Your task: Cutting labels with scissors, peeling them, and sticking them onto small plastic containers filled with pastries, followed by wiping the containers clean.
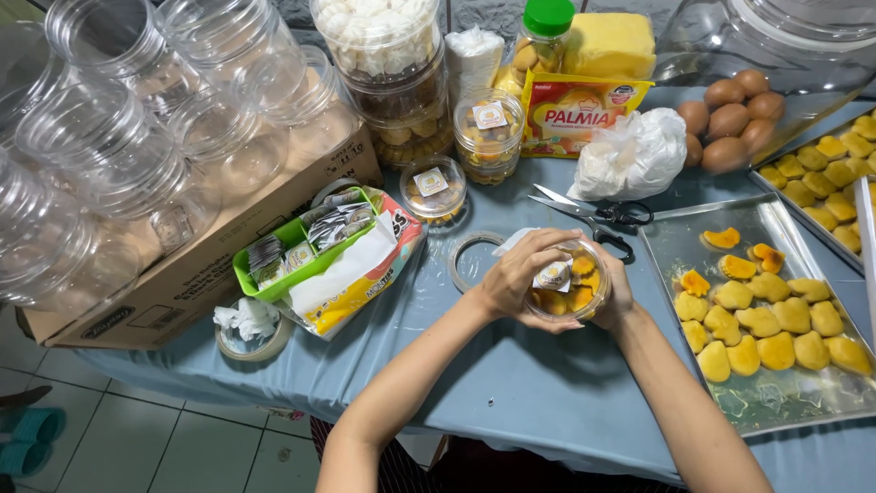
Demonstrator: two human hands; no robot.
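Observation:
Both my hands hold a small round clear plastic jar (573,285) filled with yellow cookies, over the blue tablecloth. A round white label sticks on its lid. My left hand (518,274) wraps the jar's top and left side, fingers curled over the lid. Around the jar's right side and back sits my right hand (620,294). Just right of the hands lies a metal baking tray (671,236) with several yellow cookies (766,321).
Black-handled scissors (598,215) and a tape roll (465,256) lie beside the jar. Filled jars (488,132), a green basket (292,265), a white bag (634,151), eggs (730,119) and a cardboard box (196,274) topped with empty clear jars (119,137) stand behind. A second cookie tray (835,183) is far right.

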